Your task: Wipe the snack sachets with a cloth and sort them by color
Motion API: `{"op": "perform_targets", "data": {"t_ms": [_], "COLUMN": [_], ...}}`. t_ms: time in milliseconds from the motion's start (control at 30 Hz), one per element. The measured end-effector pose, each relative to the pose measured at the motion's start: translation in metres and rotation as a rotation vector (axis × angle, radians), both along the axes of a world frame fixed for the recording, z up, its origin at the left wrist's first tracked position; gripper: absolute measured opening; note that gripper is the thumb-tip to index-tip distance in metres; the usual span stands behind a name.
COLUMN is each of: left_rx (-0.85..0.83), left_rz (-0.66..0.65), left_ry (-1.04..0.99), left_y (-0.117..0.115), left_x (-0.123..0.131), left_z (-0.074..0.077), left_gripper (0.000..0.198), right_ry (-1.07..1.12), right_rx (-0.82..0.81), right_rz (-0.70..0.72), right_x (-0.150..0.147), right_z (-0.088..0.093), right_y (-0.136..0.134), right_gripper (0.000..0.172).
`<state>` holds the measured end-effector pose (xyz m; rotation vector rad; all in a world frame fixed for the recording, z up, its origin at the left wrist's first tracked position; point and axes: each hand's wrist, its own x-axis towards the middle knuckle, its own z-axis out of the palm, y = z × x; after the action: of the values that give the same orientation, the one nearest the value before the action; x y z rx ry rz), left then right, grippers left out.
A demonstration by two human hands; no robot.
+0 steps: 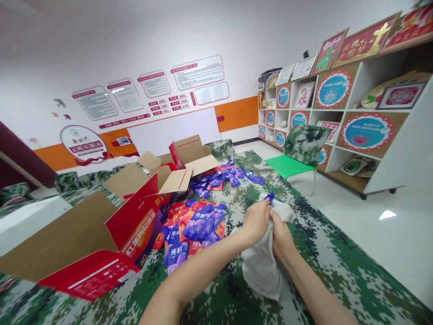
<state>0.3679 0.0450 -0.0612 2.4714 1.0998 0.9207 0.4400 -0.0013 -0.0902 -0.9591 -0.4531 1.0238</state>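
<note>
In front of me over the table, my left hand (256,221) and my right hand (281,234) meet, both closed. A white cloth (260,268) hangs below them, and part of it bulges out past my right fingers, which grip it. The top of a blue-purple sachet (270,197) sticks up at my left fingertips, wrapped partly in the cloth; the rest of it is hidden. To the left of my hands lies a pile of purple and red sachets (199,223). Farther back is a second heap of purple sachets (233,174).
Open red cardboard boxes (135,225) with raised flaps stand along the left of the camouflage-patterned tablecloth (324,271). A green-seated chair (291,166) is beside the table at right. Behind it stands a shelf unit (368,90) with framed pictures. A white box (30,221) sits far left.
</note>
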Motion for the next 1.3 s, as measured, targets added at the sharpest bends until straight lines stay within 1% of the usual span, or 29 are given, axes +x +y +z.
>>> {"op": "perform_targets", "data": {"t_ms": [67, 133, 200, 233, 267, 333, 400, 433, 467, 500, 533, 567, 600, 633, 700, 733, 767, 833, 933, 1033, 1067, 1133, 1233, 1300], "left_rx": [-0.016, -0.040, -0.112, -0.161, -0.203, -0.259, -0.269, -0.261, -0.245, -0.217, -0.183, -0.153, -0.134, -0.132, -0.166, -0.191, -0.210, -0.219, -0.208, -0.242, -0.251, -0.228, -0.099, -0.059], "left_rz": [-0.040, -0.009, 0.051, 0.071, 0.087, 0.114, 0.157, 0.199, 0.254, 0.312, 0.364, 0.397, 0.409, 0.404, 0.382, 0.378, 0.383, 0.393, 0.370, 0.353, 0.366, 0.435, 0.566, 0.628], "left_ry": [-0.066, -0.128, -0.218, -0.254, -0.274, -0.259, -0.220, -0.213, -0.215, -0.220, -0.226, -0.228, -0.229, -0.234, -0.270, -0.302, -0.339, -0.401, -0.439, -0.415, -0.395, -0.340, -0.116, 0.066], "left_y": [-0.016, -0.021, -0.021, -0.019, -0.017, -0.013, -0.007, -0.004, -0.001, 0.001, 0.004, 0.005, 0.007, 0.008, 0.008, 0.008, 0.008, 0.008, 0.008, 0.014, 0.017, 0.026, 0.039, 0.045], "left_x": [-0.013, -0.026, -0.035, -0.039, -0.041, -0.046, -0.050, -0.053, -0.055, -0.058, -0.061, -0.062, -0.063, -0.063, -0.059, -0.057, -0.054, -0.052, -0.060, -0.090, -0.104, -0.137, -0.185, -0.208], "left_z": [0.006, 0.011, 0.013, 0.012, 0.011, 0.008, 0.005, 0.004, 0.004, 0.003, 0.002, 0.001, 0.000, -0.001, -0.004, -0.006, -0.008, -0.011, -0.014, -0.012, -0.009, 0.002, 0.021, 0.028], "left_gripper": [0.027, 0.023, 0.036, 0.043, 0.045, 0.034, 0.022, 0.020, 0.020, 0.021, 0.022, 0.023, 0.023, 0.022, 0.024, 0.027, 0.030, 0.033, 0.033, 0.034, 0.035, 0.037, 0.036, 0.035], "right_ry": [0.006, -0.001, -0.027, -0.040, -0.050, -0.085, -0.199, -0.295, -0.406, -0.524, -0.634, -0.726, -0.799, -0.852, -0.915, -0.928, -0.933, -0.924, -0.887, -0.867, -0.865, -0.854, -0.817, -0.807], "right_rx": [0.039, 0.041, 0.037, 0.031, 0.013, -0.047, -0.110, -0.142, -0.171, -0.189, -0.187, -0.158, -0.105, -0.033, 0.110, 0.156, 0.183, 0.197, 0.175, 0.110, 0.081, 0.044, 0.058, 0.058], "right_rz": [0.046, 0.148, 0.227, 0.238, 0.239, 0.265, 0.291, 0.263, 0.194, 0.093, -0.014, -0.087, -0.106, -0.074, 0.071, 0.135, 0.174, 0.201, 0.240, 0.307, 0.315, 0.300, 0.265, 0.268], "right_x": [-0.002, -0.005, -0.008, -0.010, -0.011, -0.011, -0.008, -0.005, -0.003, -0.001, -0.001, -0.002, -0.005, -0.009, -0.020, -0.025, -0.030, -0.037, -0.037, -0.031, -0.030, -0.028, -0.030, -0.031], "right_z": [0.005, 0.011, 0.016, 0.017, 0.017, 0.012, 0.005, 0.001, -0.003, -0.006, -0.008, -0.010, -0.010, -0.011, -0.011, -0.011, -0.011, -0.011, -0.016, -0.024, -0.027, -0.031, -0.032, -0.032], "right_y": [-0.003, -0.006, -0.011, -0.012, -0.014, -0.013, -0.010, -0.008, -0.007, -0.005, -0.005, -0.005, -0.006, -0.007, -0.011, -0.012, -0.013, -0.015, -0.014, -0.009, -0.007, -0.004, -0.002, -0.003], "right_gripper": [0.046, 0.048, 0.049, 0.049, 0.049, 0.049, 0.049, 0.049, 0.049, 0.050, 0.050, 0.051, 0.051, 0.050, 0.047, 0.046, 0.045, 0.044, 0.042, 0.043, 0.043, 0.044, 0.045, 0.047]}}
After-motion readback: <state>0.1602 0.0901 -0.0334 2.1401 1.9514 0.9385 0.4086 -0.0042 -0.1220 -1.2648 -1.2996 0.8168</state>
